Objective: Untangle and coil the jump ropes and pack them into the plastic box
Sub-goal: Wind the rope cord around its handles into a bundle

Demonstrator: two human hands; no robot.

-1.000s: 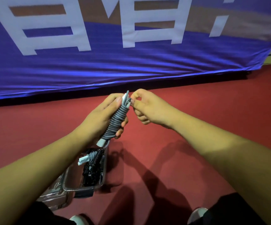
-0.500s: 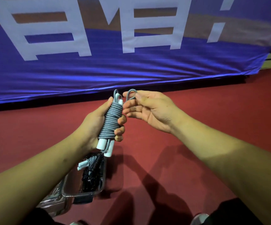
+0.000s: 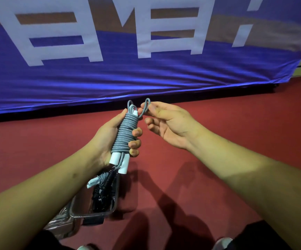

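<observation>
My left hand (image 3: 108,134) grips a grey jump rope (image 3: 125,134) coiled tightly round its two white handles, held upright above the floor. A small loop of the same rope sticks out at the top right, and my right hand (image 3: 166,121) pinches it between thumb and forefinger, the other fingers loosely curled. Below my left wrist the clear plastic box (image 3: 99,212) stands on the floor. Inside it lie a black coiled rope (image 3: 102,192) and a grey coiled rope with white handles (image 3: 96,181).
A blue banner (image 3: 146,74) with large white characters hangs along the far side, its lower edge just above the red floor (image 3: 218,134). My knees in dark cloth and a shoe tip (image 3: 222,243) show at the bottom. A clear lid (image 3: 61,226) lies under the box's near left corner.
The coiled bundle has turned more upright in my left hand. My right hand has opened from a tight pinch at the top and drawn a small rope loop out to the right.
</observation>
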